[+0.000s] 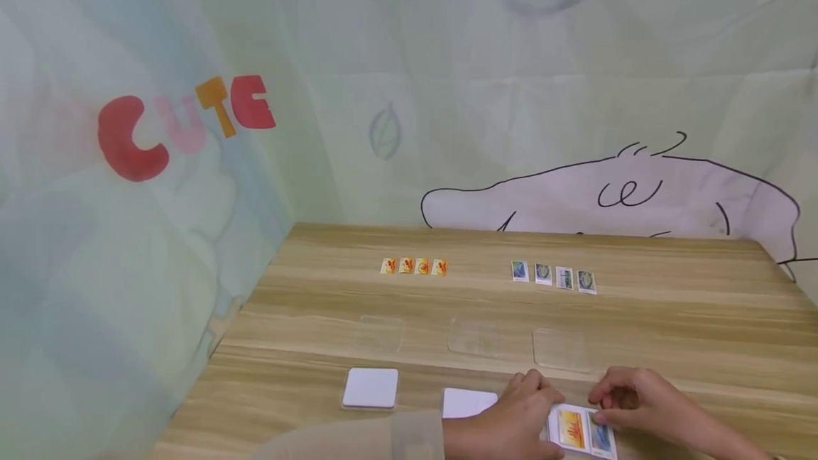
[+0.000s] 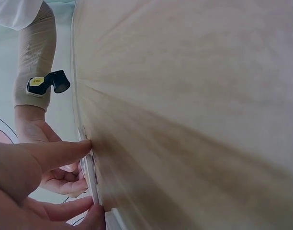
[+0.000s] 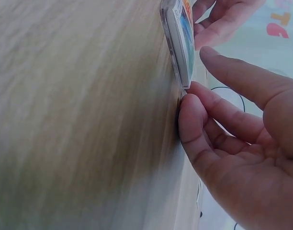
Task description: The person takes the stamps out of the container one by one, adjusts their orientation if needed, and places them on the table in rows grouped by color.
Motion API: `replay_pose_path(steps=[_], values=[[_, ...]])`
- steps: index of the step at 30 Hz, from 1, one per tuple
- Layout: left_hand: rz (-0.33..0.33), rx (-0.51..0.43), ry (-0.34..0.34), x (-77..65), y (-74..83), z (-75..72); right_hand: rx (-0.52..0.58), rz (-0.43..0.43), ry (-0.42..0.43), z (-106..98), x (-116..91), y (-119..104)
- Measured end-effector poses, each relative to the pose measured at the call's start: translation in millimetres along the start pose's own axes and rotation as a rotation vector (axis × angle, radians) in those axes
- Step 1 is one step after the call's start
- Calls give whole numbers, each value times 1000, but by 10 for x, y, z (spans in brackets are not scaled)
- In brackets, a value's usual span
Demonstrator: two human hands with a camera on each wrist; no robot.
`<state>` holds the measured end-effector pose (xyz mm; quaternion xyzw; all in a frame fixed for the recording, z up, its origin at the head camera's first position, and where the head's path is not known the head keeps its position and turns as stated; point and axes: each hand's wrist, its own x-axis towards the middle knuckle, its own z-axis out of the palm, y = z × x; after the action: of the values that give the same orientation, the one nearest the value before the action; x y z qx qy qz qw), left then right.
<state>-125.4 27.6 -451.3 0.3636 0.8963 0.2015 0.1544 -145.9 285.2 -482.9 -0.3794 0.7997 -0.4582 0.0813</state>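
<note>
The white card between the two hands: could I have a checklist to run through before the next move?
1. Left hand steadying the white card: ok, its fingers hold the edges.
2. Orange picture and blue picture side by side: ok.
3. Blue picture fully stuck down: cannot tell.
4. Right hand clear: not ok, its thumb overlaps the blue picture in the head view.
5. Spare orange pictures in their own row: ok, four at the back.
</note>
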Motion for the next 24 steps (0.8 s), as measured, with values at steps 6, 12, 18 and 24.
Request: replay_pose_path(steps=[6, 12, 18, 24], values=[[7, 9, 8, -3, -1, -5, -1, 1, 3, -6, 8, -1], [15, 7, 10, 6, -7, 5, 2, 13, 1, -3, 8, 3], [8, 1, 1, 9, -9, 1, 8, 21, -3, -6, 11, 5], [9, 13, -4, 5, -4, -9, 10, 30, -5, -4, 12, -3]])
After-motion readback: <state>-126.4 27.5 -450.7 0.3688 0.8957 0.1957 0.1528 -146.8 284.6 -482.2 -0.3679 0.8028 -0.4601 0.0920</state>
